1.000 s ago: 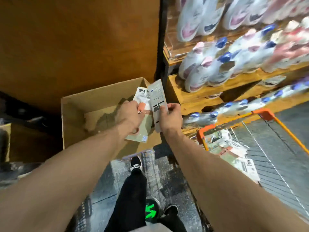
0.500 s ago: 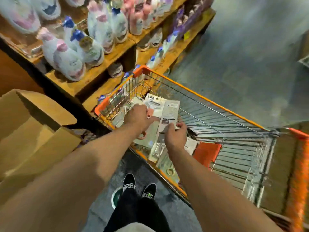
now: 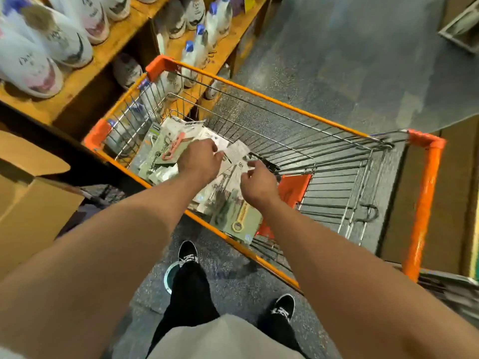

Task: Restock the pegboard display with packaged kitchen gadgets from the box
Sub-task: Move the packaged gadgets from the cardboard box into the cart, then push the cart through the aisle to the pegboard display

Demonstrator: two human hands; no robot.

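Packaged kitchen gadgets (image 3: pixel 166 141) lie heaped in the near-left corner of an orange-rimmed wire cart (image 3: pixel 259 93), and both hands are down among them. The left grip (image 3: pixel 201 161) hangs over the middle of the heap with its fingers bent downward onto a white card pack (image 3: pixel 237 151). Whether it grasps the pack or only touches it, I cannot tell. The right grip (image 3: pixel 255 182) sits just beside it, thumb and fingers loosely curled at the near edge of the same white pack. Here too I cannot tell whether it pinches.

Left of the left grip lies a grey-green pack with a pink tool (image 3: pixel 172 149) on its face. Below the right wrist another pack shows a yellow tool with a ring end (image 3: pixel 241 218). A white header at the far side of the heap carries dark capital letters (image 3: pixel 190 123), too blurred to read.

An orange flap (image 3: pixel 295 185) stands inside the cart to the right of the hands. An open cardboard box (image 3: pixel 33 203) stands on the floor to the left. Beyond the cart, wooden shelves (image 3: pixel 85 81) hold white bottles (image 3: pixel 28 66) with a cursive word in dark script, blurred, and some have blue caps.
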